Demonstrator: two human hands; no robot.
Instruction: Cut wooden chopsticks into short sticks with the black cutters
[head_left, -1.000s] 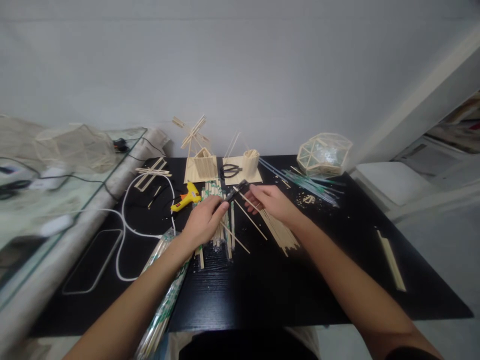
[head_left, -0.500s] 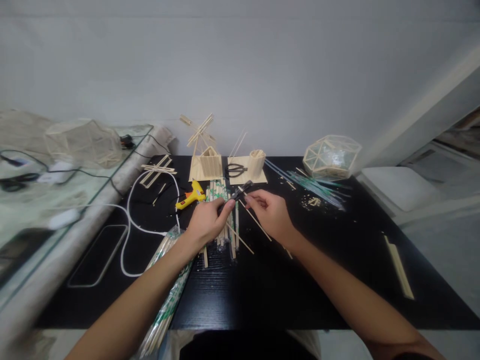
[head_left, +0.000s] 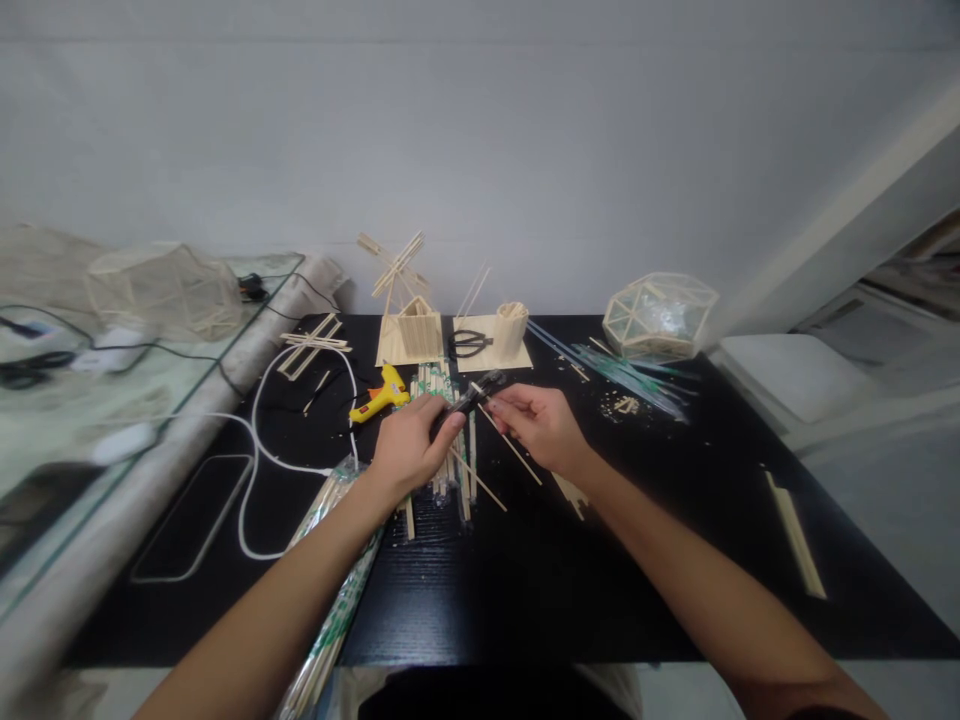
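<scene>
My left hand (head_left: 410, 446) grips a black cutter (head_left: 471, 393) whose jaws point up and to the right. My right hand (head_left: 538, 425) holds a thin wooden stick (head_left: 512, 446) with its far end at the cutter's jaws. Both hands hover over a pile of loose wooden sticks (head_left: 448, 440) in the middle of the black table (head_left: 525, 590). A wrapped bundle of sticks (head_left: 330, 610) lies under my left forearm.
A yellow glue gun (head_left: 381, 391) with a white cord (head_left: 255, 450) lies at the left. Behind stand a stick windmill house (head_left: 409, 320), black scissors (head_left: 469, 343), a stick cup (head_left: 512, 326) and a geodesic stick dome (head_left: 660, 315). A wooden strip (head_left: 795, 535) lies at the right.
My right hand has moved left off the flat stick pile and brought a thin stick to the cutter's jaws. The left hand has stayed nearly in place.
</scene>
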